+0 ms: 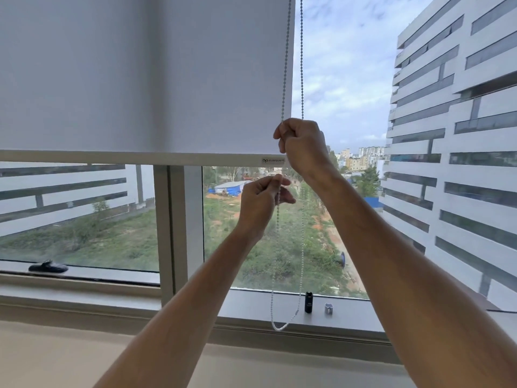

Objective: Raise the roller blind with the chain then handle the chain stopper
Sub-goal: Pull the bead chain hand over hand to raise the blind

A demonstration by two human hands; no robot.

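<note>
A white roller blind covers the upper part of the window, its bottom bar about halfway down the glass. A white beaded chain hangs in a loop at the blind's right edge, its lowest point near the sill. My right hand is closed around the left strand at the height of the bottom bar. My left hand pinches the same strand just below. The right strand hangs free behind my right hand. A small white connector sits on the chain near the loop's bottom.
On the window sill stand a small black cylinder and a small grey clip-like piece. A black window handle lies on the lower frame at left. A vertical mullion divides the panes. Buildings and green ground show outside.
</note>
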